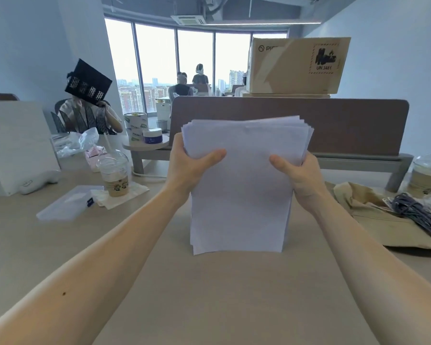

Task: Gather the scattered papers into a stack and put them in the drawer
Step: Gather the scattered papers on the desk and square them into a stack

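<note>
The stack of papers [241, 195] stands upright between both hands, its lower edge down on the desk [209, 295] and its upper edges fanned unevenly. The left hand [187, 165] and right hand [301, 175] each grip one side, thumbs pressed on the front sheet. To the left lie a clear plastic box [67, 202] and an iced drink cup [113, 173]; to the right, a beige garment [373, 212] carries a coiled cable [418, 210]. A desk divider [334, 125] rises behind.

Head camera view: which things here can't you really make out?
- Drawer: nowhere in the head view.
- Fingers of left hand and right hand: mostly behind the paper stack; thumbs show.
- Sheet count: edges too fine.
- Lidded drink cup: cut by the right edge.
</note>
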Motion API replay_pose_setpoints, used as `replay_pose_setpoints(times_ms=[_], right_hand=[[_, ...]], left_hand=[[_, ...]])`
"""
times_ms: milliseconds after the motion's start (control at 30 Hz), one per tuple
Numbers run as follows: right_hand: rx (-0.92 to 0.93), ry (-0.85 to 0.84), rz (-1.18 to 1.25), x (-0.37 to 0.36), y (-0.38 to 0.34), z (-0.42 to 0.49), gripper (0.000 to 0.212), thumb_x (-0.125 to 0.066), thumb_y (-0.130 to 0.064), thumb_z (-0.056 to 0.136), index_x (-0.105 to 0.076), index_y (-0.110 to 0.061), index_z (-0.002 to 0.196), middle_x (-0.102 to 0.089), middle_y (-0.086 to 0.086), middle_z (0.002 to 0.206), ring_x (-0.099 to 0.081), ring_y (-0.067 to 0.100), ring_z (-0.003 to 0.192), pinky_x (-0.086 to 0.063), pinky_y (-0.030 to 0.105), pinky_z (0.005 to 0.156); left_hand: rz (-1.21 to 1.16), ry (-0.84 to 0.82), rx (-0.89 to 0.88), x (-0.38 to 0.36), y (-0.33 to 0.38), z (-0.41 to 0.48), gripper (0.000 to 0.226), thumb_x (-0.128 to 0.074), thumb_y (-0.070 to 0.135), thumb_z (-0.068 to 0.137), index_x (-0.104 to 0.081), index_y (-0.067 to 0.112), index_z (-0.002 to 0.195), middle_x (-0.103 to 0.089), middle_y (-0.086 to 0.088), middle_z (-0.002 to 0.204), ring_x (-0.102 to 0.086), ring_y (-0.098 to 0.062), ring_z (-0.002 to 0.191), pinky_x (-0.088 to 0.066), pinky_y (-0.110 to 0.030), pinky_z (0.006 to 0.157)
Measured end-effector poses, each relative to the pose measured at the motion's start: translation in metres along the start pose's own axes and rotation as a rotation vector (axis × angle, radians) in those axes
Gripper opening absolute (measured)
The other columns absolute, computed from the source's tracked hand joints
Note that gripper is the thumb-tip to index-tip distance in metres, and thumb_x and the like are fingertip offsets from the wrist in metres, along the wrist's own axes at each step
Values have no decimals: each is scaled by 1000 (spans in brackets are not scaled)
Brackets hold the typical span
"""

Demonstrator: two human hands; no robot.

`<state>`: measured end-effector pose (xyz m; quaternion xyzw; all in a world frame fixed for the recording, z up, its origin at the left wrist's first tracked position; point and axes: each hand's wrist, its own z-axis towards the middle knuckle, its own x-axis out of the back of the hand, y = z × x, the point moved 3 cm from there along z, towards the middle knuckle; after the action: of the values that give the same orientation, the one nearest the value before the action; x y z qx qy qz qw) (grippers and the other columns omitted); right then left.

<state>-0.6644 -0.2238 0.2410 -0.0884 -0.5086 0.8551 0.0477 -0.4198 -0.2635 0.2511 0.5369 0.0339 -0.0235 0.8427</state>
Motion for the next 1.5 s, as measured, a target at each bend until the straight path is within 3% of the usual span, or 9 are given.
replay_pose_setpoints(times_ms=[200, 333, 567, 700, 833, 1033, 1267, 1367, 1500], right_hand=[[1, 31, -9, -4, -3, -3, 24, -83, -14, 70, -71, -16, 91, -77, -9, 80, -74, 9, 75, -57, 24, 62], [72, 91, -49, -3, -24, 5, 22, -83, -13, 72, -72, -12, 90, -77, -7, 77, -74, 11, 71, -57, 24, 60], [18, 148, -62, -1, -18, 0, 20, -83, -20, 74, -71, -15, 89, -76, -6, 80, -73, 12, 71, -60, 31, 63], [18, 309, -148, -7, -31, 5, 36, -79, -45, 77, -68, -12, 84, -72, 1, 83, -67, 13, 73, -55, 32, 63], [-39, 453, -154, -18, -42, 15, 59, -68, -70, 68, -50, -14, 67, -56, 1, 70, -52, 14, 66, -47, 34, 64], [-37, 584, -156, -19, -53, 20, 44, -60, -29, 78, -27, -21, 50, -29, -11, 45, -28, 13, 52, -27, 29, 53], [30, 559, -213, -20, -56, 23, 15, -60, -24, 84, -61, -23, 69, -60, -11, 68, -55, 13, 75, -42, 29, 68], [64, 546, -270, -20, -58, 25, 20, -65, -38, 85, -62, -23, 72, -63, -12, 74, -60, 11, 80, -46, 29, 71], [75, 559, -309, -18, -57, 26, 27, -72, -44, 76, -65, -19, 67, -63, -8, 65, -59, 12, 65, -48, 29, 62]], left_hand=[[43, 34, -21, -10, -5, -5, 80, -95, 38, 49, -58, 20, 117, -72, 1, 110, -71, -16, 98, -60, -44, 83], [-38, 36, -49, -13, 16, 8, 53, -92, 21, 63, -62, 19, 108, -74, 4, 100, -73, -10, 85, -59, -28, 69], [29, 61, -7, -16, 14, 7, 54, -88, 43, 62, -64, 24, 105, -73, 1, 103, -72, -16, 92, -61, -42, 80], [-48, 165, 95, -25, 31, 9, 54, -65, 71, 73, -54, 19, 84, -62, -4, 91, -60, -18, 83, -54, -43, 83], [-31, 265, 120, -31, 40, 17, 42, -66, 54, 80, -43, 22, 67, -48, 4, 74, -46, -15, 70, -37, -30, 64], [-42, 280, 85, -29, 43, 23, 25, -57, 31, 85, -47, 16, 67, -45, 2, 70, -41, -19, 69, -35, -33, 65], [-4, 251, 40, -25, 46, 26, 14, -52, 25, 92, -55, 24, 78, -53, 9, 83, -48, -14, 79, -39, -29, 71], [34, 223, 16, -28, 46, 25, 24, -57, 46, 90, -50, 24, 87, -52, 8, 87, -49, -12, 78, -40, -28, 68], [116, 220, -73, -28, 46, 24, 37, -67, 54, 83, -53, 21, 94, -55, 6, 83, -52, -7, 72, -42, -25, 66]])
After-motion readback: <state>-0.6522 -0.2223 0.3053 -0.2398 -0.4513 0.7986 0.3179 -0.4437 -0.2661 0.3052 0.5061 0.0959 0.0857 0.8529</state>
